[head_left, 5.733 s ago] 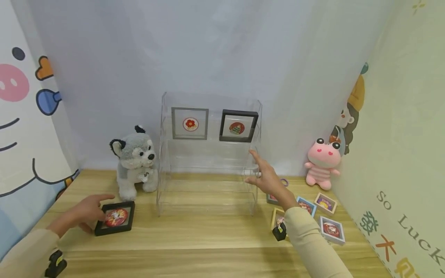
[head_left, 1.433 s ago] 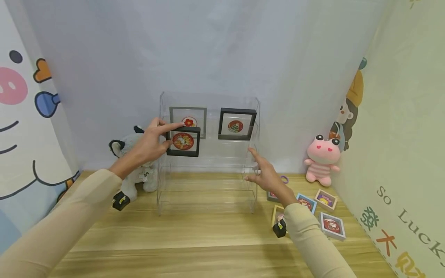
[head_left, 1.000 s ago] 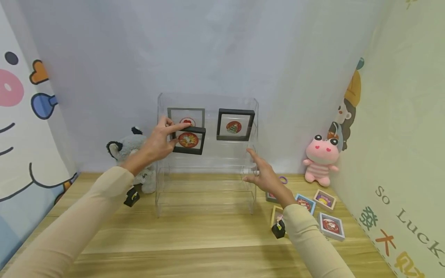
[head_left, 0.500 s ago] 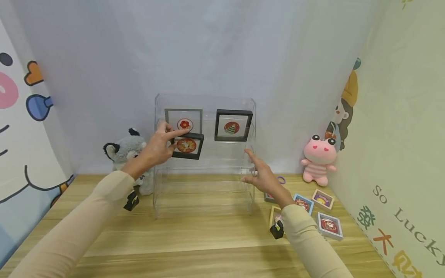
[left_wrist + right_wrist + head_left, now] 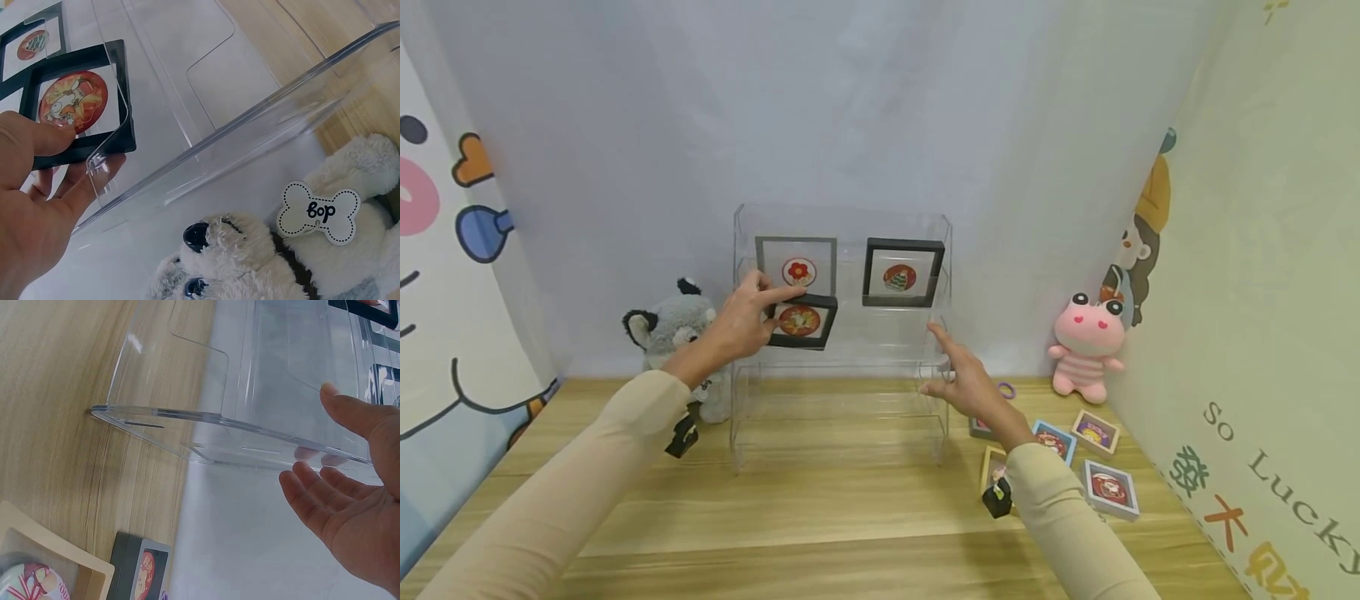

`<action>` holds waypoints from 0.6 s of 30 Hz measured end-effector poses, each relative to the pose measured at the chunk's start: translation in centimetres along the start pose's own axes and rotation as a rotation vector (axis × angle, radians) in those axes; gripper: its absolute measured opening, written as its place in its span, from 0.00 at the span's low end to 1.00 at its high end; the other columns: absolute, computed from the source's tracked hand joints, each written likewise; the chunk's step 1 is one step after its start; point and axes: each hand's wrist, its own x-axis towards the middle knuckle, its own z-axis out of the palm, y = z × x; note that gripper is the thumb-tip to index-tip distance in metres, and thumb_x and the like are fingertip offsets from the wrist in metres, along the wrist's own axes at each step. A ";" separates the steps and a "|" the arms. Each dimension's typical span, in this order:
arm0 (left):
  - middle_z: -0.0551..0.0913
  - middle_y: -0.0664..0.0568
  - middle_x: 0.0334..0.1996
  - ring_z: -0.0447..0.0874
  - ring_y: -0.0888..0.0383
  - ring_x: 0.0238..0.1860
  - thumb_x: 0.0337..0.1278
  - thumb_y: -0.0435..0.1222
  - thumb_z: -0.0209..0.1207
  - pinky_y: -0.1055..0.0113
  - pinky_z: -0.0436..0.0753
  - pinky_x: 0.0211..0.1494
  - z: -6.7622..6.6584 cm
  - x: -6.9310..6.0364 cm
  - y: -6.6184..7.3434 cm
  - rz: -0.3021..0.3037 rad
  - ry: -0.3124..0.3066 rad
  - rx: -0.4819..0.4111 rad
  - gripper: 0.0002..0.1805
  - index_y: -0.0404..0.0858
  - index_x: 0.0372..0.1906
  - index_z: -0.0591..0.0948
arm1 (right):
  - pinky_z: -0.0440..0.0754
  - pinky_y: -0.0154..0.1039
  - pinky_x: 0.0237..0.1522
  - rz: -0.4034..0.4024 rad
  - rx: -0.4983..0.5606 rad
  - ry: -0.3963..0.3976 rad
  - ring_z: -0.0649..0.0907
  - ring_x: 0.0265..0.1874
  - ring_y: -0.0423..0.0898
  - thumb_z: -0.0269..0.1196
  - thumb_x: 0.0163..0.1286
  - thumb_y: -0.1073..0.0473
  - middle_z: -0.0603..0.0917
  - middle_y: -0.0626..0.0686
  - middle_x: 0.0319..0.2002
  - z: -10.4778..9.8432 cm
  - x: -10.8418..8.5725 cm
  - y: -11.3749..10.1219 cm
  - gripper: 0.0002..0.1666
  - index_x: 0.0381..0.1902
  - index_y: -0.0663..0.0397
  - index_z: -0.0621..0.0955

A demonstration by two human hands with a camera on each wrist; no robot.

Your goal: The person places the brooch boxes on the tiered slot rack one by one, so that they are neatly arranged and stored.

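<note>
My left hand pinches a black square picture frame with a round red picture, in front of the clear acrylic display rack's left half. In the left wrist view the thumb lies over the frame's front and other fingers are behind it. This frame sits below a grey frame with a red flower on the top tier. Beside that stands another black frame with a Christmas tree picture. My right hand is at the rack's right side panel, thumb and fingers spread on either side of it, fingers relaxed.
A grey plush dog stands left of the rack, partly behind my left arm. Several small framed pictures, including a light grey frame and a blue frame, lie on the wooden table at right. A pink plush toy sits behind them.
My left hand has taken the black frame from the table at left up to the rack, then lowered it slightly below the flower frame. My right hand stays by the rack's side.
</note>
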 end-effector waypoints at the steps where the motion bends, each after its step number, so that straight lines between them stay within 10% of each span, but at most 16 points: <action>1: 0.66 0.39 0.43 0.65 0.48 0.35 0.57 0.18 0.58 0.56 0.68 0.36 0.0 0.0 0.0 -0.005 -0.007 0.003 0.31 0.40 0.66 0.77 | 0.74 0.66 0.61 0.000 0.000 -0.001 0.75 0.61 0.69 0.73 0.61 0.60 0.64 0.70 0.72 0.0 0.0 0.0 0.59 0.80 0.43 0.51; 18: 0.71 0.38 0.44 0.68 0.47 0.36 0.58 0.21 0.61 0.56 0.70 0.37 -0.4 0.0 -0.5 -0.082 -0.085 0.017 0.30 0.37 0.67 0.76 | 0.77 0.64 0.58 -0.015 -0.013 0.007 0.79 0.57 0.66 0.73 0.60 0.61 0.66 0.72 0.70 0.0 0.0 0.0 0.59 0.80 0.44 0.52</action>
